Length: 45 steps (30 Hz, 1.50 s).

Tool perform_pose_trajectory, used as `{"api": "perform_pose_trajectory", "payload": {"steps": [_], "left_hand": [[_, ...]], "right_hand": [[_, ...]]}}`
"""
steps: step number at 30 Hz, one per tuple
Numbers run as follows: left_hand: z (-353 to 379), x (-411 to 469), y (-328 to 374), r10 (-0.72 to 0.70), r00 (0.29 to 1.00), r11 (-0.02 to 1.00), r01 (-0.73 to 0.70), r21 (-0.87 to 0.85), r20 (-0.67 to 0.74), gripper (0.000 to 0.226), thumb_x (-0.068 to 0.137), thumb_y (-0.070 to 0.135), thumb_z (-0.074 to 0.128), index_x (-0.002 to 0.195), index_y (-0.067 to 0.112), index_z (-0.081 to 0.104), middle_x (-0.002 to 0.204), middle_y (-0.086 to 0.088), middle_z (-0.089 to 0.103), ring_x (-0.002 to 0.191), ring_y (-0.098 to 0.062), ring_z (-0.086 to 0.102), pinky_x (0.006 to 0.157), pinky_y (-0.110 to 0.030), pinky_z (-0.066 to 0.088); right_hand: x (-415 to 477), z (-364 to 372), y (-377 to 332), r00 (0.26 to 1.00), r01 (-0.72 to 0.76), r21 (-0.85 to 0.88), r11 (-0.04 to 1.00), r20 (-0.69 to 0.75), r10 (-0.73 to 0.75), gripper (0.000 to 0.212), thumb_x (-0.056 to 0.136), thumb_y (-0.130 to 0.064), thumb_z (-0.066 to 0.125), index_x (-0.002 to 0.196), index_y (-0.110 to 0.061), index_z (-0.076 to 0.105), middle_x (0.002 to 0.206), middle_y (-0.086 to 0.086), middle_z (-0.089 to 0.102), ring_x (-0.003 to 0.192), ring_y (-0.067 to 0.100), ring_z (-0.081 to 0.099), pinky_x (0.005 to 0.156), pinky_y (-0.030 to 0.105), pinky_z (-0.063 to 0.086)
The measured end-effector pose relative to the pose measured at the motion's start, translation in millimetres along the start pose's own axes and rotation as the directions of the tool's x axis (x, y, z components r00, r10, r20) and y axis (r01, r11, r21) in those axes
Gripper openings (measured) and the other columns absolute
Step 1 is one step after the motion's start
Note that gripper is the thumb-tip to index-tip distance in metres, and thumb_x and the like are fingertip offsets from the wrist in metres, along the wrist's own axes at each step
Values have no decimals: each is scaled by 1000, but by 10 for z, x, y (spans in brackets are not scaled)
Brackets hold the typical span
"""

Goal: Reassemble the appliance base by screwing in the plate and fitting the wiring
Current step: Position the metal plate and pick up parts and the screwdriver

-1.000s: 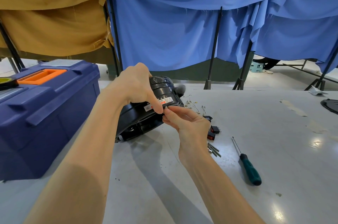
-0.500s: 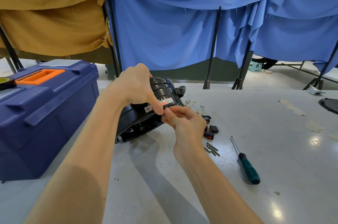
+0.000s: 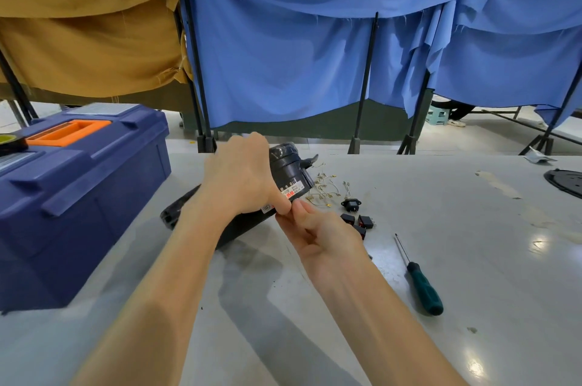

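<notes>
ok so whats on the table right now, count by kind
toolbox: 1
appliance base: 1
screwdriver: 1
power inlet socket: 1
rocker switches: 3
bundle of wire leads: 1
black plate at the right edge: 1
total: 9

The left hand (image 3: 242, 181) covers most of the black base (image 3: 289, 169), so its middle and the near end of its label (image 3: 291, 193) cannot be seen, and the print on that label is too small to read. The right hand (image 3: 318, 228) meets the left thumb at the base's edge, and whatever the fingertips pinch there is hidden, as are some of the small black parts (image 3: 365, 221) at its 2 o'clock. At 9 o'clock the toolbox (image 3: 78, 196) is cut off by the left edge, at 3 o'clock a dark disc (image 3: 567, 182) by the right edge, and the wire ends (image 3: 324, 187) are too fine to tell apart.
</notes>
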State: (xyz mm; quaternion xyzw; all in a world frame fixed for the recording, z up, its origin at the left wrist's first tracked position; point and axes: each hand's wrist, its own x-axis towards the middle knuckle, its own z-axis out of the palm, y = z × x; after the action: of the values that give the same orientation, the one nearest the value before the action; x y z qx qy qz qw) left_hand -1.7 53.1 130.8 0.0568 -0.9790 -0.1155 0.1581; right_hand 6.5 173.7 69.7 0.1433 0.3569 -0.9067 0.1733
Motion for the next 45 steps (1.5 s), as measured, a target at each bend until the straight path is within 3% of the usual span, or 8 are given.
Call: {"api": "perform_pose_trajectory", "payload": {"steps": [9, 14, 20, 24, 27, 30, 38, 45], "left_hand": [[404, -321, 125, 69, 996, 966, -53, 253, -58, 59, 58, 42, 81, 102, 18, 50, 91, 5, 48, 88, -25, 59, 63, -32, 34], [652, -544, 108, 160, 982, 933, -119, 340, -97, 54, 64, 43, 75, 104, 21, 46, 92, 6, 45, 83, -21, 61, 48, -28, 11], [758, -744, 97, 286, 948, 914, -226, 336, -142, 67, 6, 28, 91, 60, 16, 54, 57, 3, 50, 35, -16, 47, 53, -17, -8], [774, -742, 40, 290, 955, 921, -260, 292, -64, 66, 15, 34, 94, 67, 17, 56, 63, 4, 52, 41, -15, 52, 48, -18, -4], [863, -732, -78, 257, 966, 933, -246, 261, -7, 50, 65, 50, 80, 102, 28, 53, 96, 9, 51, 82, -13, 61, 48, -26, 18], [868, -762, -140, 239, 968, 944, -250, 217, 72, 48, 77, 52, 70, 117, 37, 50, 106, 13, 45, 98, -11, 55, 60, -28, 28], [907, -770, -199, 170, 978, 975, -185, 125, 121, 49, 77, 52, 69, 123, 46, 52, 92, 17, 34, 100, -13, 55, 59, -28, 25], [1002, -826, -186, 205, 971, 972, -216, 92, 121, 44, 81, 49, 68, 122, 42, 52, 98, 14, 41, 105, -13, 55, 67, -27, 34]], "right_hand": [[-68, -315, -9, 984, -176, -80, 981, -30, 175, 39, 90, 23, 29, 119, 21, 55, 121, 34, 59, 108, 42, 58, 92, 41, 47], [-71, -505, 90, 954, -299, -137, 944, -62, 293, 37, 90, 19, 31, 109, 11, 62, 81, 16, 64, 77, 29, 60, 70, 37, 46], [-50, -702, 140, 927, -374, -95, 923, -7, 375, 34, 86, 15, 42, 66, 11, 69, 62, 14, 63, 70, 28, 57, 62, 35, 45], [-62, -740, 104, 910, -407, -117, 906, 36, 414, 13, 76, 9, 55, 74, 9, 67, 71, 13, 56, 54, 26, 61, 48, 28, 53], [-55, -798, 103, 893, -438, -106, 893, 63, 446, 31, 70, 3, 59, 101, 4, 58, 62, 11, 53, 40, 18, 54, 37, 19, 46], [-53, -835, 123, 875, -470, -80, 879, 87, 476, 36, 71, 1, 55, 106, 1, 51, 49, 5, 46, 31, 12, 44, 28, 16, 35], [-133, -778, 110, 843, -521, -73, 850, 110, 526, 17, 68, 7, 56, 55, -4, 52, 49, 4, 43, 29, 13, 39, 26, 18, 30], [-173, -725, 44, 841, -538, 12, 843, 82, 535, 24, 75, 7, 51, 52, 0, 55, 50, 5, 46, 29, 14, 43, 27, 17, 34]]}}
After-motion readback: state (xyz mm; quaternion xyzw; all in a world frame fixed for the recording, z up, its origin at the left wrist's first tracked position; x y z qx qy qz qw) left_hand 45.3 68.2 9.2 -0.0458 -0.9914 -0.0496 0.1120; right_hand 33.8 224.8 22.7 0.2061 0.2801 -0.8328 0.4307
